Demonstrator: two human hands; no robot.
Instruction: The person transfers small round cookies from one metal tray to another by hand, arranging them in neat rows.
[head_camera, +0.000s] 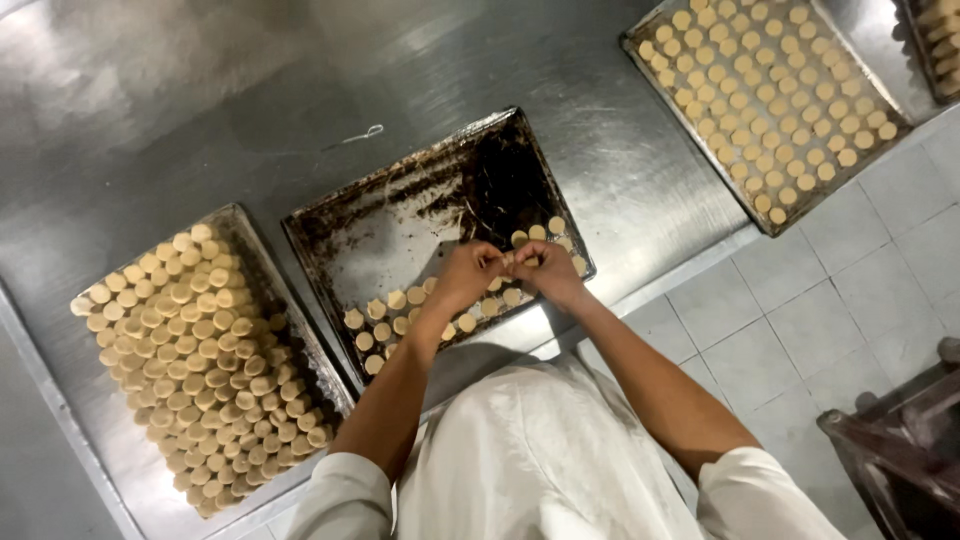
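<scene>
Two hands, left hand (468, 272) and right hand (545, 268), meet over the dark tray (400, 225), pinching a dough piece (508, 263); grip clenched on it. Risk: squeezed piece deforms, or drops onto the rows (400, 320) below.

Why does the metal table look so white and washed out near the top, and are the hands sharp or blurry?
In the head view, overhead light bounces off the steel table, leaving a pale, hazy glare at upper left. The left hand and right hand are slightly soft, fingers hard to separate. The dark tray under them reflects little, and the image edges look somewhat stretched.
</scene>
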